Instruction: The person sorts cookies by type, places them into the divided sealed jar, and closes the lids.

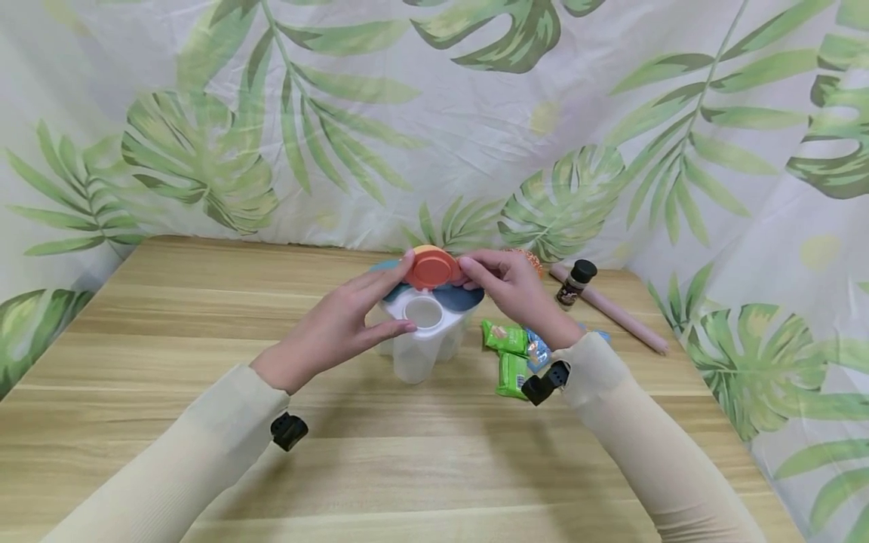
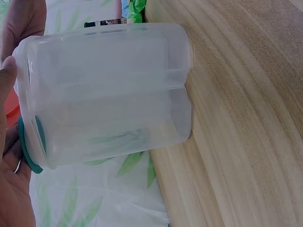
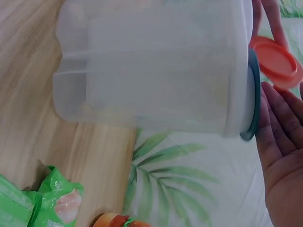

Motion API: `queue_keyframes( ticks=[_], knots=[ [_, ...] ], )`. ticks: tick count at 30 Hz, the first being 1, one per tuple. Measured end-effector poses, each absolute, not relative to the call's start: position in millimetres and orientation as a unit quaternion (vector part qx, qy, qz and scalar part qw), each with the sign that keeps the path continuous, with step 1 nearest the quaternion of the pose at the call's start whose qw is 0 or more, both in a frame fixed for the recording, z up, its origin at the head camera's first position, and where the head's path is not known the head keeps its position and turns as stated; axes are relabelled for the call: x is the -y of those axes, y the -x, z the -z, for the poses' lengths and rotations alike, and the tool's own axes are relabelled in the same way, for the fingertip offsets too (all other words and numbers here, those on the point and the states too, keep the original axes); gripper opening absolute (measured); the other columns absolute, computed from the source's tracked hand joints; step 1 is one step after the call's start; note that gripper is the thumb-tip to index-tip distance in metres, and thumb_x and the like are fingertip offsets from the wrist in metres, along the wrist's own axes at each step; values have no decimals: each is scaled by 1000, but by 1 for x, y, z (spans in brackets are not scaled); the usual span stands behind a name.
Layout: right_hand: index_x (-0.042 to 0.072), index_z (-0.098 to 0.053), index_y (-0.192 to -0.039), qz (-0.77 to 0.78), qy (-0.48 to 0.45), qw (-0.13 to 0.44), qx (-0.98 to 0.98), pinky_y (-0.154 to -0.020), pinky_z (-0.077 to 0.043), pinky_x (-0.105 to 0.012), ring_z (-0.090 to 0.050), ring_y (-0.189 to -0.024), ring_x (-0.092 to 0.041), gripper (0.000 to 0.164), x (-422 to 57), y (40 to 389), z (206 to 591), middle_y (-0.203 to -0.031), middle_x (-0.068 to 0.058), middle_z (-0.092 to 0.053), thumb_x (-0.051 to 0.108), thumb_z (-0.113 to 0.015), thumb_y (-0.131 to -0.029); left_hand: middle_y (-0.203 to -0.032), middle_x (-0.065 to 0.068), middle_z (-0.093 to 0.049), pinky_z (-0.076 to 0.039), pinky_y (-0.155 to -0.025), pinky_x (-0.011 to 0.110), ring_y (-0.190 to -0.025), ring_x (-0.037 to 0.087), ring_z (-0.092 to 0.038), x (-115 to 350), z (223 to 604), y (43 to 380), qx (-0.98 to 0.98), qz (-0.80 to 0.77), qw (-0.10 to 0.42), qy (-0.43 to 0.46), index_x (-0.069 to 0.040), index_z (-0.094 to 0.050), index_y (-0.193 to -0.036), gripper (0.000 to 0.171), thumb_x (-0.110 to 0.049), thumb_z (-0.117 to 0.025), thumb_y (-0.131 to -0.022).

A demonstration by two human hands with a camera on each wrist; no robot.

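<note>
A translucent plastic storage container (image 1: 416,358) with a white top stands upright on the table. The red round flip lid (image 1: 431,270) is raised, leaving the round opening (image 1: 423,312) uncovered; blue lids (image 1: 458,298) lie flat beside it. My left hand (image 1: 333,324) reaches across the top, its fingertips touching the red lid's left edge and its thumb resting by the opening's rim. My right hand (image 1: 512,286) pinches the red lid's right edge between thumb and fingers. In the right wrist view its fingers (image 3: 284,123) lie by the teal-blue lid edge (image 3: 254,94). Inside the container, no contents are discernible.
Green snack packets (image 1: 505,339) and blue packets (image 1: 538,351) lie right of the container, under my right forearm. Farther right stand a black-capped jar (image 1: 575,283) and a pinkish rod (image 1: 627,320). An orange speckled item (image 1: 532,260) is partly hidden. A leaf-patterned cloth (image 1: 353,151) hangs behind.
</note>
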State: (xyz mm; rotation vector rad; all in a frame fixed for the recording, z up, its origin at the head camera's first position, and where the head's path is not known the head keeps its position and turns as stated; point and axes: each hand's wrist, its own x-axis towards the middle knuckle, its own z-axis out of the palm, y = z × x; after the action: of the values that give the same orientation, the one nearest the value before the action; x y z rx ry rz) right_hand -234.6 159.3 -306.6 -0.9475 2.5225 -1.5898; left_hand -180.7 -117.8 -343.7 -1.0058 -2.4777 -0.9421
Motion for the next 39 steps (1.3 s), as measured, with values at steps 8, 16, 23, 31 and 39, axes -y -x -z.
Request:
queue_keyframes(
  ticks=[8,16,23,31,39],
  knots=[
    [0,-76,-116,487,240,-37,-839,-86,-61,-18,-73,-96,-8,25,-192,240,326,-113,-22,-76,18,-61,-107,-155,15,-56,-49,-116,51,-143,33,-56,117,345,180,864,325,160,349,-17,-27,-167,98,-29,-85,-88],
    [-1,-72,-125,295,256,54,-919,-94,-62,-45,-72,-108,-32,25,-227,250,363,-120,-21,-75,13,-63,-106,-155,15,-56,-49,-116,51,-142,33,-56,118,344,179,868,324,153,345,-16,-27,-167,98,-28,-85,-88],
    [-5,-63,-138,175,287,130,-933,-110,-52,-56,-64,-129,-42,38,-234,253,379,-137,-25,-67,15,-64,-105,-155,15,-57,-49,-116,52,-142,33,-56,117,344,179,868,324,152,345,-17,-27,-167,98,-29,-85,-89],
    [1,-59,-144,161,280,171,-931,-115,-49,-56,-59,-138,-37,40,-234,250,377,-145,-19,-64,16,-60,-108,-157,13,-55,-48,-117,51,-144,33,-54,116,345,180,868,326,149,344,-18,-26,-167,98,-29,-84,-89],
    [4,-54,-149,148,265,178,-936,-115,-49,-55,-59,-139,-36,45,-227,251,377,-150,-18,-60,18,-61,-108,-155,14,-56,-49,-116,52,-143,33,-55,117,345,180,870,324,149,341,-18,-27,-167,99,-30,-85,-89]
  ],
)
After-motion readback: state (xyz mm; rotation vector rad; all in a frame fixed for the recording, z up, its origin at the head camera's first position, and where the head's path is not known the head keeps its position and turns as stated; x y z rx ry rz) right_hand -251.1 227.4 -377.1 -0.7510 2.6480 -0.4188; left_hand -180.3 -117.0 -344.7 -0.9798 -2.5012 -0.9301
